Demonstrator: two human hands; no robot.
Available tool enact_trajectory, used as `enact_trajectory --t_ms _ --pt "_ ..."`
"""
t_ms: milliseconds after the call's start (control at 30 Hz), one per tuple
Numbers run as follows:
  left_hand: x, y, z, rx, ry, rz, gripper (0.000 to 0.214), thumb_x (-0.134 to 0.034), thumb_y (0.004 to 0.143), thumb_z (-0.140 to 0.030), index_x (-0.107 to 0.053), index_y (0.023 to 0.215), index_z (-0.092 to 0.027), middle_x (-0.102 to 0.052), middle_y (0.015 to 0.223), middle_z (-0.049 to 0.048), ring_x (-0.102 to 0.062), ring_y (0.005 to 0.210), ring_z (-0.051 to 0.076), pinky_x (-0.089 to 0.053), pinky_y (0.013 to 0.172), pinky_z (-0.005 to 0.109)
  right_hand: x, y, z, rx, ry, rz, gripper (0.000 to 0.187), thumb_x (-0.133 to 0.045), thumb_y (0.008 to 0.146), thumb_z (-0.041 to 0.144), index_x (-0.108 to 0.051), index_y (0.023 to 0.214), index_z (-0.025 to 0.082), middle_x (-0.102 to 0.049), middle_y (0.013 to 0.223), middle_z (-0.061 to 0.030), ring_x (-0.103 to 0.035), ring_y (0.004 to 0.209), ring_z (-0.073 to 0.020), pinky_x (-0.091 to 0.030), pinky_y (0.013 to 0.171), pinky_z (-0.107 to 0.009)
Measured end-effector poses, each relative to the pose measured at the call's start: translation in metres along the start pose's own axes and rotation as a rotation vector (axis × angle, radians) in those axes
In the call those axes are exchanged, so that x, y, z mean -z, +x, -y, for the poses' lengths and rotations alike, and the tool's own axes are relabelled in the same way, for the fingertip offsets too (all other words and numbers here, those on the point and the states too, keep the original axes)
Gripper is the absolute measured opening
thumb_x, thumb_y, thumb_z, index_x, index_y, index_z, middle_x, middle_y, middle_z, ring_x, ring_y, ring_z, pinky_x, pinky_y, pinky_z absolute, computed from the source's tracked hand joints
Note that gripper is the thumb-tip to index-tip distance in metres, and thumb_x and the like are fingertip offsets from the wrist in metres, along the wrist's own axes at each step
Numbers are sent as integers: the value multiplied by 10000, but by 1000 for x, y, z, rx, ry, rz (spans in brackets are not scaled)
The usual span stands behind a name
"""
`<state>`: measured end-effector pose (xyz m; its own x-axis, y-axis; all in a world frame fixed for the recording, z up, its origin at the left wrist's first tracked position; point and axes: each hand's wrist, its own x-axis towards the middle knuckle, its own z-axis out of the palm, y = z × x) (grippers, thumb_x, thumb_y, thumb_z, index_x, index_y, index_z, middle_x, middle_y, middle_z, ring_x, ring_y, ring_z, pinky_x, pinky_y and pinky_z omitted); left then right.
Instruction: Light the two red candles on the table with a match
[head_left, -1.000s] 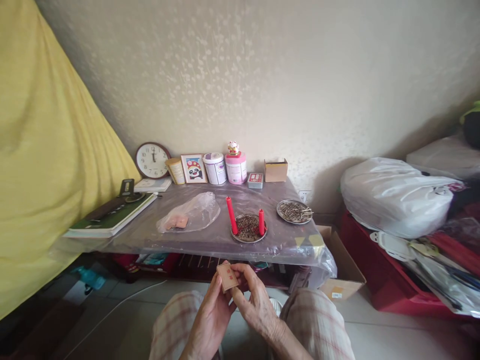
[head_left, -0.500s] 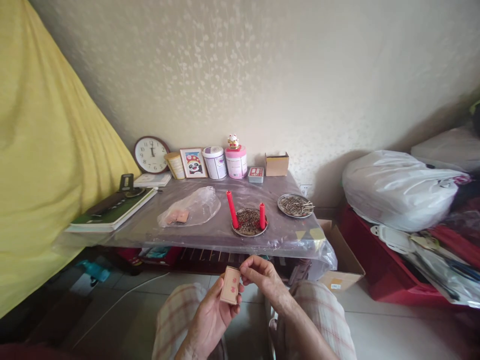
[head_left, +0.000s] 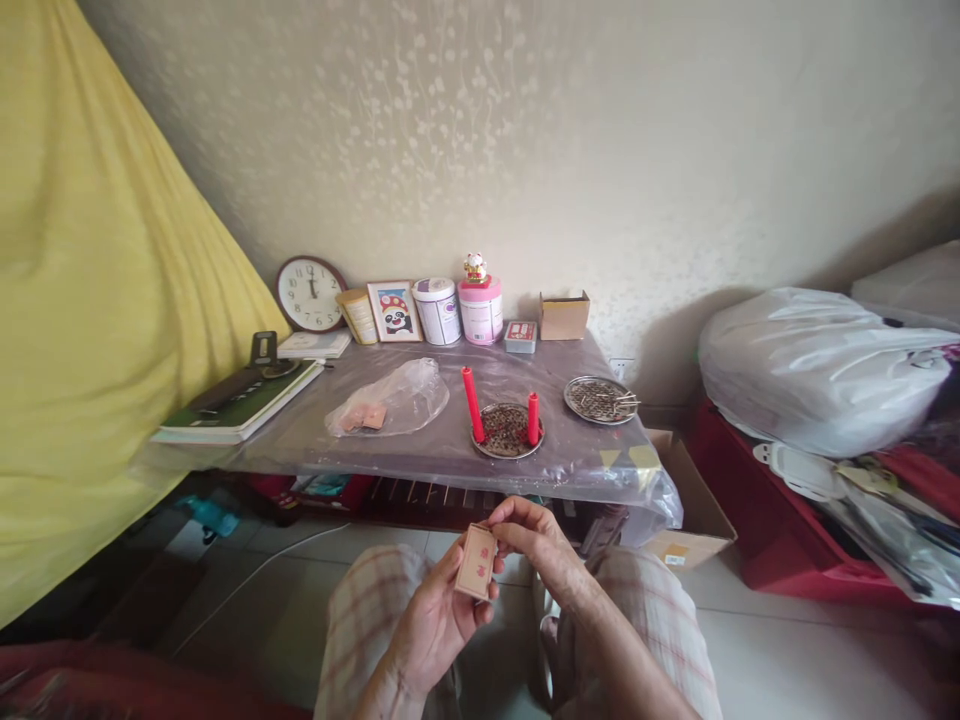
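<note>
My left hand (head_left: 442, 620) is closed around a small tan matchbox (head_left: 476, 562) with red characters on its face, tilted above my lap. At the box's upper right end my right hand (head_left: 536, 545) has thumb and forefinger pinched together; anything between them is too small to make out. Beyond the hands, on the table, a round metal plate (head_left: 510, 452) bears two red candles, a taller left one (head_left: 472, 405) and a shorter right one (head_left: 533, 418), both unlit. Used-looking matchsticks (head_left: 619, 400) lie on a second metal plate (head_left: 589, 415) to the right.
A clear plastic bag (head_left: 412, 395) with tan boxes lies on the plastic-covered table (head_left: 285, 450). Along the wall stand a clock (head_left: 311, 293), a framed panda picture (head_left: 395, 312), tins (head_left: 481, 310) and a small carton (head_left: 564, 317). A green book (head_left: 240, 405) lies left.
The camera view has shifted slightly, moving the table up and right in the picture. My right fingers have come closer to the matchbox's upper end. My left hand keeps its hold.
</note>
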<state>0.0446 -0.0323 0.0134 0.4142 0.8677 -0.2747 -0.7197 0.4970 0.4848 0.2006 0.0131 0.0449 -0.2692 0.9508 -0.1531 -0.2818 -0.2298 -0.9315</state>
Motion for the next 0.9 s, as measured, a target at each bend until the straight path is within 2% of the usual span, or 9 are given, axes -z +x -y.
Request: enact_trajectory --t_ms 233,500,800,900 --pt "3 1 2 23 -28 30 289 -584 926 -335 -652 1140 -153 -771 895 106 -706 695 151 -529 572 224 -3 -4 6 -3 2 -43 141 -746 674 280 -649 721 190 -635 603 48 -503 507 -86 -410 546 -237" --pt "6 1 3 47 -76 25 271 -609 914 -332 -664 1103 -147 -774 880 101 -710 687 152 -538 573 232 -4 -1 5 29 -42 -65 123 -733 655 275 -647 695 196 -611 597 50 -502 540 -95 -420 557 -240" --pt "4 0 2 79 -102 19 284 -673 867 -352 -683 1036 -124 -766 852 86 -696 666 134 -542 592 225 4 7 -5 62 -149 -91 192 -745 664 337 -627 725 198 -578 606 51 -502 535 -104 -427 565 -259" --pt "5 -1 1 81 -110 17 262 -654 879 -345 -686 1036 -137 -774 857 92 -694 662 134 -544 603 228 8 6 -6 154 -260 -67 141 -708 737 326 -662 762 195 -597 644 33 -524 585 -119 -427 589 -262"
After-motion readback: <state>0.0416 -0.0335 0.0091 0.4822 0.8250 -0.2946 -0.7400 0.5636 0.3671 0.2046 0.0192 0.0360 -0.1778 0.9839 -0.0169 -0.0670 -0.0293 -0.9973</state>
